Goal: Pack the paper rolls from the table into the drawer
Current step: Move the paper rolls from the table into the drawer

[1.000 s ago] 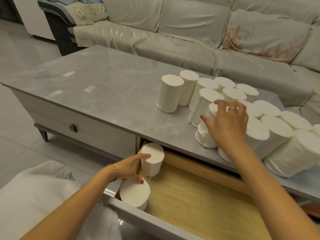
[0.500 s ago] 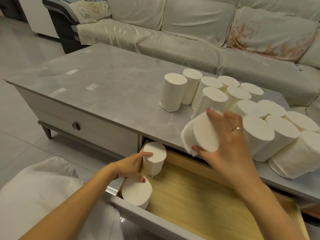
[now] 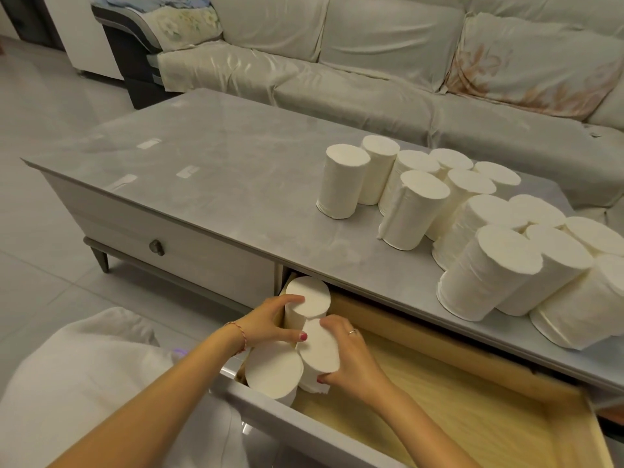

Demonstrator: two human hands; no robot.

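Three white paper rolls stand in the left end of the open drawer (image 3: 472,410). My left hand (image 3: 266,320) holds the back roll (image 3: 312,297) against the drawer's left wall. My right hand (image 3: 347,358) grips a tilted roll (image 3: 320,349) just to the right of the front roll (image 3: 273,369). Several more rolls (image 3: 486,275) stand clustered on the right part of the grey table (image 3: 219,184), one apart at the left of the group (image 3: 341,180).
A second, closed drawer with a round knob (image 3: 156,247) sits to the left. A covered sofa (image 3: 371,62) runs behind the table. White cloth (image 3: 84,383) covers my lap at lower left. The drawer's wooden bottom lies bare to the right.
My right hand has carried a roll from the table's edge down into the drawer, beside the two rolls there. My left hand stays on the back roll.
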